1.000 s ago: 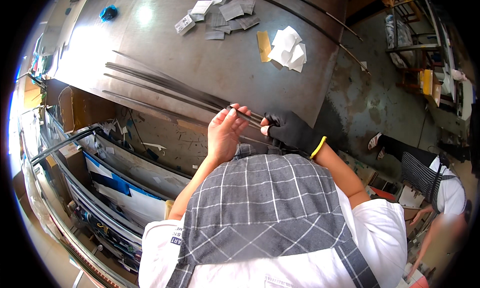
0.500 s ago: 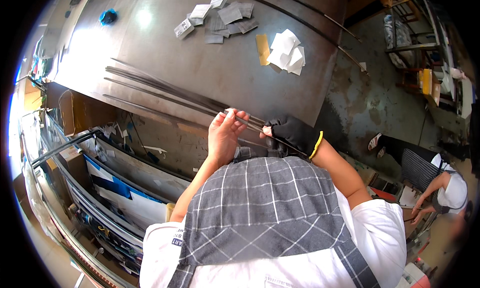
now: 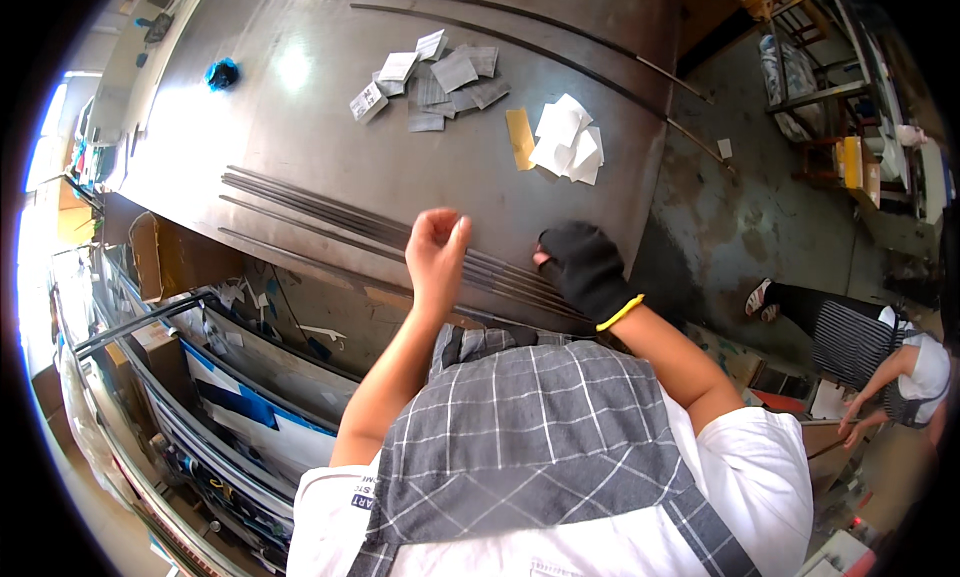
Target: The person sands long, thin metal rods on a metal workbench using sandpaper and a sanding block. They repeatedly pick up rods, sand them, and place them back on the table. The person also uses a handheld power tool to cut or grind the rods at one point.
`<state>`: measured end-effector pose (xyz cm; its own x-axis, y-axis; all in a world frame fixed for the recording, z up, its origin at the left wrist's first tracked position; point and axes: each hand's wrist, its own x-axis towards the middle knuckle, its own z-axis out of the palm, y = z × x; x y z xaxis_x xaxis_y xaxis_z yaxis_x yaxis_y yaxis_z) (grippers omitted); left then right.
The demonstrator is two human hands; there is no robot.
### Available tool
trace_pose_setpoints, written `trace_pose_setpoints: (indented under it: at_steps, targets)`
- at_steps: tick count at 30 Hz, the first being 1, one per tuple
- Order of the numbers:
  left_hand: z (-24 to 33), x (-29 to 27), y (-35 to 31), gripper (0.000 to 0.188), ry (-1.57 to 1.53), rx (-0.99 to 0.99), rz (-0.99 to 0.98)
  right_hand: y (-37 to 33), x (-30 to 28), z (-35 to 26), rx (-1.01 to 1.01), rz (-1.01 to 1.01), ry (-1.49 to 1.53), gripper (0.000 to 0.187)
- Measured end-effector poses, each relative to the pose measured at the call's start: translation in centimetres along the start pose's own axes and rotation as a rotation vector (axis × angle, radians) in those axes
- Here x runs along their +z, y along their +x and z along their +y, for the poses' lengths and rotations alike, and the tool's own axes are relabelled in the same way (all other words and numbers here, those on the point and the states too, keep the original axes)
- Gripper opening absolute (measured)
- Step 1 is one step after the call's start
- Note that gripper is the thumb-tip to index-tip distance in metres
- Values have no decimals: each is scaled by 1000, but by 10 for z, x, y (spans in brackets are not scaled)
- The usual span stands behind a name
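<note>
Several long, thin dark metal rods (image 3: pixel 330 210) lie side by side along the near edge of the metal table (image 3: pixel 330 127). My bare left hand (image 3: pixel 437 255) is over them with its fingers curled and the thumb up close to the fingertips. Nothing can be seen sticking out of it, though the inside of the curl is hidden. To the right, near the right ends of the rods, is my right hand (image 3: pixel 585 267) in a black fingerless glove. It is closed, its thumb tip showing at the left; the glove hides whatever its fingers hold, if anything.
Grey and white card pieces (image 3: pixel 455 72) lie scattered farther back, beside white slips (image 3: pixel 570 137) and a tan strip (image 3: pixel 520 139). Two long rods (image 3: pixel 560 57) overhang the table's right edge. A blue bundle (image 3: pixel 221 74) sits far left. Another person (image 3: pixel 880 362) works at right.
Both hands have come away from the rods they held, which now lie on the table. My left hand has risen off them; the right hand has shifted slightly right.
</note>
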<state>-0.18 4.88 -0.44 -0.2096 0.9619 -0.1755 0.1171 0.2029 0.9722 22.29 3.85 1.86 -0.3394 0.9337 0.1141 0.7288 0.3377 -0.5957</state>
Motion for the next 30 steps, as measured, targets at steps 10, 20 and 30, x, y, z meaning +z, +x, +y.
trace_pose_setpoints:
  at_steps: [10, 20, 30]
  targets:
    - [64, 84, 161, 56, 671, 191, 231, 57, -69, 148, 313, 560, -624, 23]
    - [36, 70, 208, 34, 573, 139, 263, 54, -112, 190, 604, 255, -261, 28]
    - [40, -5, 83, 15, 90, 309, 304, 5, -60, 79, 438, 245, 49, 25]
